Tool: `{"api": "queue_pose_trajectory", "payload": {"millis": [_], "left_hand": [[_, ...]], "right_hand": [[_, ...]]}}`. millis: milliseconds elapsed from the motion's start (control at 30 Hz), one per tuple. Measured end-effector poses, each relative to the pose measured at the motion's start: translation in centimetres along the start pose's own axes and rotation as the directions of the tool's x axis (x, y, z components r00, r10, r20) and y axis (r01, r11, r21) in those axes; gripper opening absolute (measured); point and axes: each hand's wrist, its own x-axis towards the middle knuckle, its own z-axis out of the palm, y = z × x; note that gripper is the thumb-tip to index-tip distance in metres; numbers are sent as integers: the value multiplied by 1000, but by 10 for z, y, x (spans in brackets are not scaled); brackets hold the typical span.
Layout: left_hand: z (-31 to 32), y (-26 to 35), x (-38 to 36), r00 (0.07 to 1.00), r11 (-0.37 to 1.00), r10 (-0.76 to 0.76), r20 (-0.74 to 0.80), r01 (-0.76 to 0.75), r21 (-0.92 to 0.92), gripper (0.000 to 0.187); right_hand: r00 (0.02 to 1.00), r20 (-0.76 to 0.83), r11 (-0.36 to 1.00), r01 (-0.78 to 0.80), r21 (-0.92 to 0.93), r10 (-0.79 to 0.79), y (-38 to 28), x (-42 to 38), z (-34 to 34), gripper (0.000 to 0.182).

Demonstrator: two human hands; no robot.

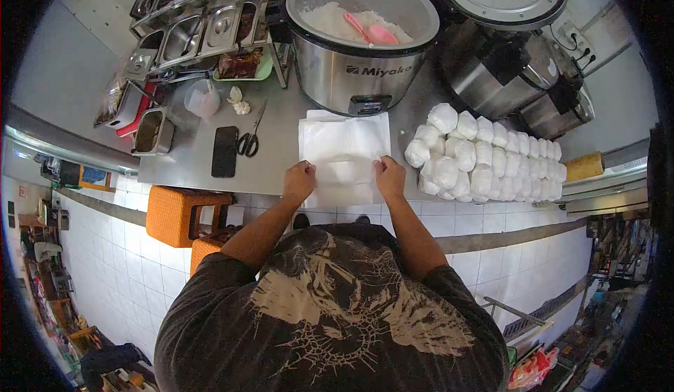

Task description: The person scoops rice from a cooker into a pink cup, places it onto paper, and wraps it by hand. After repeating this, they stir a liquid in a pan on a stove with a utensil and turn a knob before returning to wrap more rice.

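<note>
White paper sheets (pixel 343 139) lie on the metal counter just in front of a large rice cooker (pixel 351 69). My left hand (pixel 300 181) has its fingers closed on the left edge of the paper, and my right hand (pixel 388 177) pinches the right edge. The lower part of the paper hangs over the counter's front edge. Inside the open cooker, a pink scoop (pixel 379 34) rests on white rice (pixel 326 21). Many white wrapped bundles (pixel 484 157) are piled in rows to the right of my right hand.
Black scissors (pixel 248 143) and a black phone (pixel 225 152) lie left of the paper on the counter (pixel 193 160). Metal food trays (pixel 184 37) stand at the back left. More cookers (pixel 484 62) are at the back right. Orange stools (pixel 175 216) stand below left.
</note>
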Motion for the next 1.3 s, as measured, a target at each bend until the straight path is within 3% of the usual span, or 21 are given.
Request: {"api": "queue_pose_trajectory", "payload": {"millis": [100,200,267,367,467,500,600,700,800,900,1000,1100,1200,1300], "left_hand": [[2,-8,8,999,991,1,36,-5,130,26],[-3,-5,11,994,979,-22,104,0,203,25],[-3,-8,18,990,976,-9,142,-22,217,25],[14,-13,55,1000,942,-9,2,8,335,33],[8,15,87,979,927,-139,-146,181,329,44],[9,19,99,977,891,-149,-156,201,407,46],[10,21,118,944,913,-326,-53,329,241,49],[17,20,114,950,936,-216,-226,267,229,50],[24,18,117,933,938,-237,-271,292,186,48],[11,19,116,979,929,-135,-152,179,323,50],[-7,27,117,987,875,-158,6,137,464,43],[-6,19,113,999,897,-50,-22,54,439,33],[16,-8,126,985,904,23,-170,52,424,25],[13,-6,135,999,860,31,-24,-14,511,25]], "right_hand": [[996,-93,997,6,72,0,3,-7,8,20],[886,-280,917,301,-261,-370,-27,-31,-7,23],[831,52,832,555,-10,-554,-11,-48,10,35],[771,221,784,619,-44,-597,-51,-60,5,46],[777,304,779,610,-148,-551,-52,-62,4,54],[776,325,784,604,-139,-540,-53,-60,3,55],[777,373,807,579,-111,-506,-53,-59,-1,59],[786,384,830,552,-81,-485,-56,-59,-6,60],[791,376,841,538,-53,-482,-59,-61,-5,61],[782,352,829,559,-29,-515,-57,-58,-4,61],[764,388,828,561,-7,-515,-55,-54,-7,63],[751,388,817,577,8,-534,-54,-51,-7,63],[749,354,816,574,75,-560,-52,-50,-4,62],[740,361,812,575,97,-567,-51,-43,-7,60]]}}
